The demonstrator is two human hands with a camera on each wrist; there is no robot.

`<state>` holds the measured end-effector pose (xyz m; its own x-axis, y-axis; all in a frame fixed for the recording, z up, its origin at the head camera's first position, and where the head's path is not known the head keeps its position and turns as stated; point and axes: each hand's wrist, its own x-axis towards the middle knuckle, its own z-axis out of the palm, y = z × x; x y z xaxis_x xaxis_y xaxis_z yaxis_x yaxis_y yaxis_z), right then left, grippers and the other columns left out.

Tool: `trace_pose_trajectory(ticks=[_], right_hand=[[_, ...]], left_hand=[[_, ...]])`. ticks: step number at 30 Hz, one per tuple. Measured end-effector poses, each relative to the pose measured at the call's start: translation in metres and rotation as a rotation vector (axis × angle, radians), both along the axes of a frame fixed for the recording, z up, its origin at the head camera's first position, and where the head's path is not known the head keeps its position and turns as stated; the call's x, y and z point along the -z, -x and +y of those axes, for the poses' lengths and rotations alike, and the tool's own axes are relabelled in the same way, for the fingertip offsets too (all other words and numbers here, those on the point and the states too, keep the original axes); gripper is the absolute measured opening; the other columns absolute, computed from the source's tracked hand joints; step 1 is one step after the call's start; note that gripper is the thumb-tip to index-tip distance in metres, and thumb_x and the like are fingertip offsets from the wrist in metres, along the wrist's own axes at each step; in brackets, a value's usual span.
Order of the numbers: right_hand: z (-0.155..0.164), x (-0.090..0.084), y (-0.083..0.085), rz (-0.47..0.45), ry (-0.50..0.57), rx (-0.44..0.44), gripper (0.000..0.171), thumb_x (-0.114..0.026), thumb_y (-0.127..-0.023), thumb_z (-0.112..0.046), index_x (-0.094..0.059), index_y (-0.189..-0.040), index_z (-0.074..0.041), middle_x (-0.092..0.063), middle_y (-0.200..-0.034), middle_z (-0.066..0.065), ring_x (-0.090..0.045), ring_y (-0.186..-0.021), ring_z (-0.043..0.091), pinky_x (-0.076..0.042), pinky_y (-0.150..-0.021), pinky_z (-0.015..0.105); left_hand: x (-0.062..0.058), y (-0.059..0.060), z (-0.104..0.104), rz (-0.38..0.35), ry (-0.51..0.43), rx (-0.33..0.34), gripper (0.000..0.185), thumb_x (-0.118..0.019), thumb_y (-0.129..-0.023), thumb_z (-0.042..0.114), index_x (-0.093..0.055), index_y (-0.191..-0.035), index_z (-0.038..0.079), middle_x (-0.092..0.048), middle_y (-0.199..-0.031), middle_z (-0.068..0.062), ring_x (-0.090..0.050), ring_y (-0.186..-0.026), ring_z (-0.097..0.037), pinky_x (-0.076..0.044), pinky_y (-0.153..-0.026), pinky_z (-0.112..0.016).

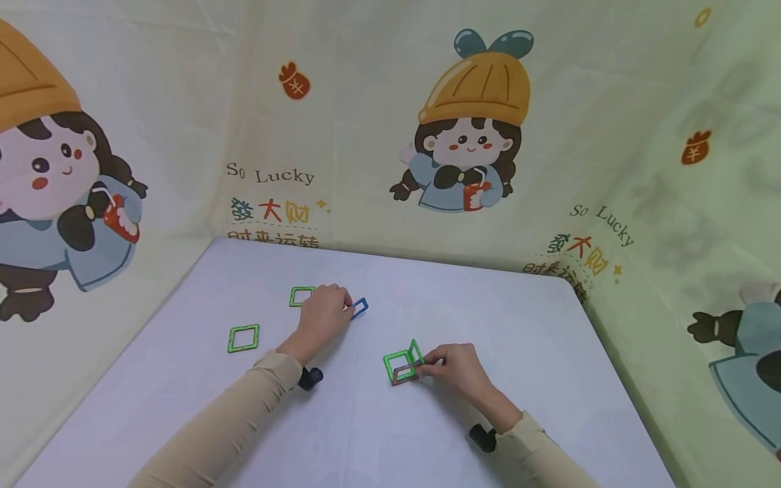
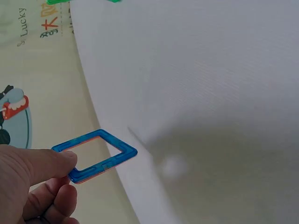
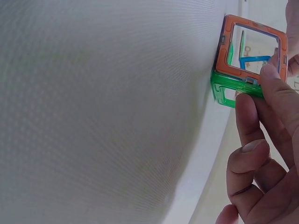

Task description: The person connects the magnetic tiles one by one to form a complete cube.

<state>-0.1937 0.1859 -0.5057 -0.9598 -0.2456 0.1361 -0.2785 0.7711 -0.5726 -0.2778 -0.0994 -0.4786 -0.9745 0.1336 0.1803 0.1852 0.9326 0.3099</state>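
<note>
While two green frames (image 1: 243,338) lie loose on the tabletop (image 1: 549,379), we have a small structure (image 1: 403,364) begun: green squares standing, an orange one at the base. Our right hand (image 1: 454,369) pinches it steady; our left hand (image 1: 322,317) pinches a blue square (image 2: 96,155), lifted, not yet joined.

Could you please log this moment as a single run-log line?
left hand: pinches blue square tile | right hand: holds orange tile against green tiles | table: two loose green squares
</note>
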Motion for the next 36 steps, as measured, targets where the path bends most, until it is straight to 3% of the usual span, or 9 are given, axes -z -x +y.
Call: trace_pose_trajectory(ticks=[15, 27, 36], right_hand=[[0.001, 0.001, 0.002, -0.022, 0.005, -0.01, 0.011, -0.091, -0.077, -0.025, -0.083, -0.081, -0.019, -0.074, -0.076, -0.011, -0.045, -0.06, 0.003, -0.037, -0.056, 0.021], [0.001, -0.003, 0.005, -0.09, 0.011, 0.002, 0.009, -0.09, -0.079, -0.025, -0.083, -0.082, -0.02, -0.073, -0.076, -0.012, -0.048, -0.064, 0.005, -0.037, -0.058, 0.021], [0.002, -0.002, 0.006, -0.108, 0.022, 0.008, 0.012, -0.091, -0.077, -0.025, -0.083, -0.083, -0.018, -0.074, -0.078, -0.01, -0.048, -0.065, 0.006, -0.037, -0.058, 0.021]], left_hand=[[-0.009, -0.013, 0.025, 0.003, 0.028, 0.071, 0.007, -0.077, -0.09, 0.021, -0.075, -0.087, 0.016, -0.065, -0.082, 0.003, -0.054, -0.079, -0.015, -0.049, -0.063, -0.03], [-0.003, -0.023, 0.043, -0.002, 0.07, 0.144, 0.01, -0.078, -0.089, 0.021, -0.073, -0.082, 0.017, -0.062, -0.078, 0.004, -0.053, -0.075, -0.014, -0.047, -0.058, -0.031], [-0.003, -0.029, 0.055, -0.036, 0.105, 0.181, 0.011, -0.078, -0.091, 0.024, -0.073, -0.084, 0.017, -0.06, -0.078, 0.005, -0.052, -0.075, -0.014, -0.048, -0.061, -0.029]])
